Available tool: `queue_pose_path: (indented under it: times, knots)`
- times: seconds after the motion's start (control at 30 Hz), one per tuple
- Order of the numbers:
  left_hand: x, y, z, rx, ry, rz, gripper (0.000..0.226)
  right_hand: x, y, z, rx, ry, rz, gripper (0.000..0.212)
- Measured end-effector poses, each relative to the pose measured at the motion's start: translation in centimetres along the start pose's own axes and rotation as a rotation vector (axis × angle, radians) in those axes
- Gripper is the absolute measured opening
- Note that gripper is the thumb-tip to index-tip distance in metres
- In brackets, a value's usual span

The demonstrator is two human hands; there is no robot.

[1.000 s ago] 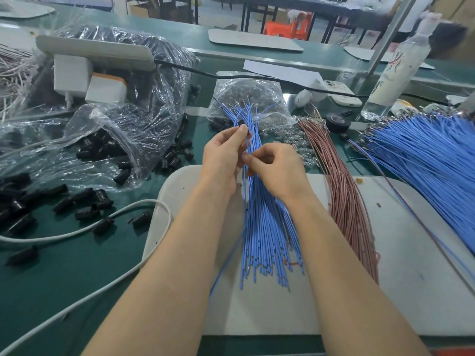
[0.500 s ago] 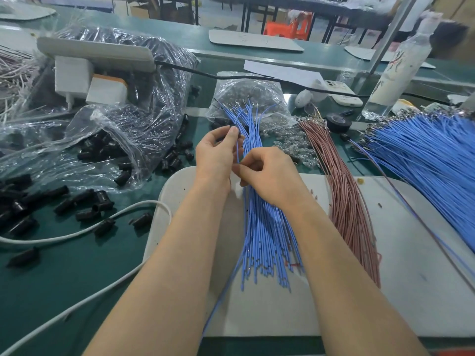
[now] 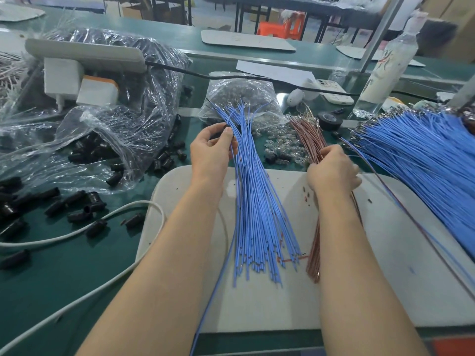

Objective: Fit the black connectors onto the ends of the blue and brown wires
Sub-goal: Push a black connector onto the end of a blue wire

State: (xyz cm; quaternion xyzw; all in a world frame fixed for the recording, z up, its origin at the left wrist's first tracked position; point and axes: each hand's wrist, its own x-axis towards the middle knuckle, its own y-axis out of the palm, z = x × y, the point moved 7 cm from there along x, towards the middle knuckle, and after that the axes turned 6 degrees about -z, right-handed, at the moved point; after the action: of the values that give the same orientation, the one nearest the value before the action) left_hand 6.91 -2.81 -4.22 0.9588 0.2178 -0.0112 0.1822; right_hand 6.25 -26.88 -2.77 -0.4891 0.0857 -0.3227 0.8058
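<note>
Green worktop (image 3: 77, 273) littered with loose connectors (image 3: 79, 215), and the hands have just parted: left hand (image 3: 210, 152) pinching a black connector (image 3: 227, 129) against the blue wires (image 3: 257, 214) fanned on the white pad (image 3: 385, 278), right hand (image 3: 332, 170) swung over, clamped on the brown wires (image 3: 308, 134), so brown's likely next.

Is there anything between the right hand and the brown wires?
Nothing visible. The right hand grips the brown wires directly. The blue wires lie to its left, apart, beside the left hand, which pinches a dark connector.
</note>
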Motion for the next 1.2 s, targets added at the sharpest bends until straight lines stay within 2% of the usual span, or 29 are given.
queue_pose_path:
  times: [0.17, 0.47, 0.6, 0.67, 0.73, 0.83, 0.93, 1.0, 1.07, 1.2]
  knots:
    - [-0.2, 0.0, -0.2, 0.019, -0.007, -0.004, 0.005, 0.1, -0.6, -0.4, 0.109, 0.013, -0.077, 0.017]
    - [-0.2, 0.2, 0.2, 0.071, -0.045, 0.049, 0.006, -0.2, -2.0, -0.2, 0.247, 0.020, -0.195, 0.020]
    - [-0.3, 0.4, 0.3, 0.088, -0.049, 0.073, 0.008, -0.2, -1.1, -0.3, 0.166, 0.028, -0.072, 0.020]
    - [-0.3, 0.5, 0.4, 0.089, -0.053, 0.081, 0.009, -0.3, -1.3, 0.3, 0.182, -0.035, -0.093, 0.018]
    - [-0.4, 0.6, 0.4, 0.078, -0.066, 0.088, 0.011, -0.7, -2.0, 1.7, 0.384, -0.147, -0.141, 0.011]
    - [-0.6, 0.9, 0.3, 0.025, -0.111, 0.117, 0.008, -1.2, -1.9, 2.9, 0.696, -0.148, -0.033, 0.008]
    - [-1.1, 1.5, 0.4, -0.044, -0.179, 0.181, 0.005, -1.0, -0.2, 2.1, 0.570, -0.059, 0.105, 0.013]
    - [-1.3, 1.9, 0.4, -0.073, -0.196, 0.217, 0.009, -1.0, 0.1, 2.1, 0.521, -0.071, 0.133, 0.017]
    - [-1.5, 2.1, 0.2, -0.103, -0.205, 0.243, 0.009, -1.2, -0.4, 2.5, 0.698, -0.073, 0.130, 0.017]
    - [-2.2, 2.9, 0.1, -0.113, -0.238, 0.371, 0.006, -1.6, -1.2, 3.3, 1.449, 0.137, 0.289, 0.019]
